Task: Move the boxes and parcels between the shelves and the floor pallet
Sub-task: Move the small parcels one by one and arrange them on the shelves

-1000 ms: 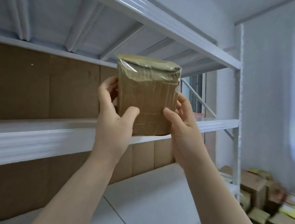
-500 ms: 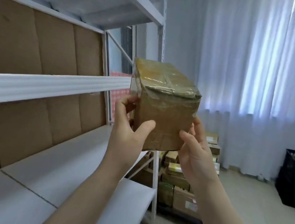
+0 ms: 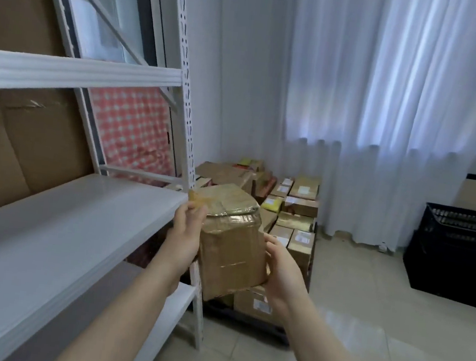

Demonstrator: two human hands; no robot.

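A brown cardboard box (image 3: 230,247) wrapped in shiny clear tape is held in the air in front of me, beside the end of the white shelf rack. My left hand (image 3: 184,235) grips its left side near the top edge. My right hand (image 3: 279,266) grips its right side lower down. Behind and below the box, a floor pallet (image 3: 247,319) carries a stack of several cardboard boxes and parcels (image 3: 292,210), some with white labels. The white shelf (image 3: 55,236) to my left is bare.
The rack's perforated white upright (image 3: 184,106) stands just left of the box. A black plastic crate (image 3: 456,255) sits on the tiled floor at right. White curtains hang along the far wall. Brown cardboard lines the back of the rack.
My view has turned right and down, away from the shelves toward the pallet. The box has come down from the upper shelf level to below the middle shelf, still held in both hands.
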